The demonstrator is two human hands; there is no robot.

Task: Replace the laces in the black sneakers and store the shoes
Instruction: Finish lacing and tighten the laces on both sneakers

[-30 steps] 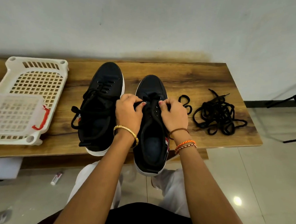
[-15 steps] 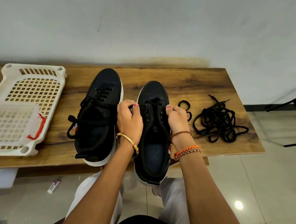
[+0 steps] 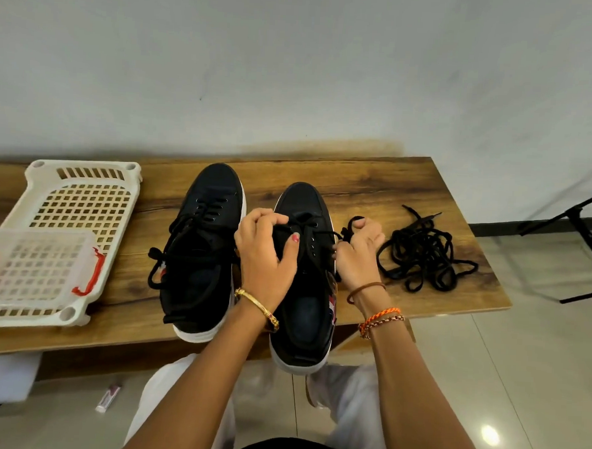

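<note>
Right sneaker is steadied on the desk by left hand, fingers pinching lace at the eyelets; right hand grips lace end, prob. for threading.

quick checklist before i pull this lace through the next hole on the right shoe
1. Left hand steadies the right shoe: ok.
2. Right hand pinches the lace: ok.
3. Lace tip free and unfrayed: cannot tell, hidden by fingers.
4. Shoe fully on the table: not ok, its heel overhangs the front edge.
5. Spare laces clear of the working lace: ok, they lie apart to the right.
6. Left shoe laced: ok, lace ends hang loose.
</note>
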